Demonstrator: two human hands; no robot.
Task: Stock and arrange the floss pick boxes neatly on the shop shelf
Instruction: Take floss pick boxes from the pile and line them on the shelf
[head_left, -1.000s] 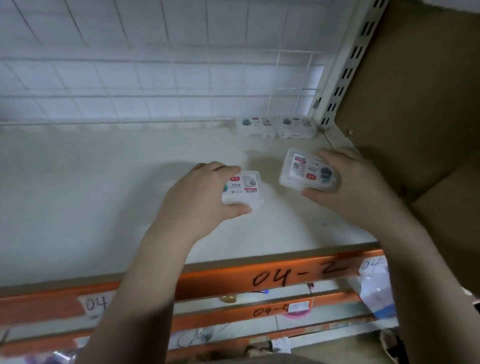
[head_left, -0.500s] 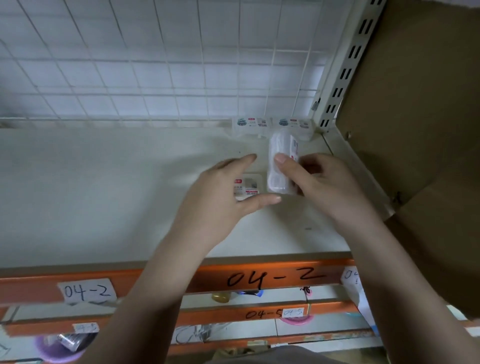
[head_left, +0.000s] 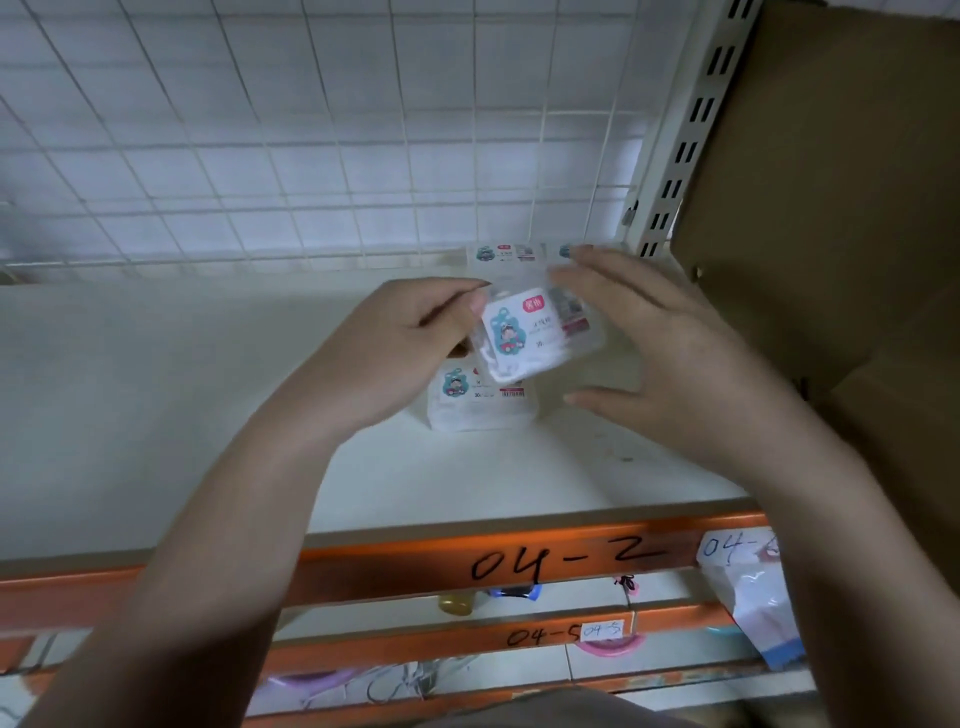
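My left hand (head_left: 384, 353) pinches the left edge of a clear floss pick box (head_left: 524, 338) and holds it tilted above the white shelf (head_left: 182, 405). Its cartoon label faces me. My right hand (head_left: 665, 353) is beside the box on its right, fingers straight and spread, fingertips at its far right corner. A second floss pick box (head_left: 467, 405) lies flat on the shelf just below the held one. Two more boxes (head_left: 501, 254) stand at the back against the wire grid, the right one partly hidden by my fingers.
A white wire grid (head_left: 311, 156) closes the shelf's back. A slotted upright (head_left: 680, 145) and a brown cardboard carton (head_left: 831, 208) bound the right side. The orange front rail (head_left: 395, 571) is marked 04-2, with lower shelves of assorted goods beneath.
My right hand has let go of the box it held on edge. My left hand has left its box lying on the shelf and now holds the other one, label up.
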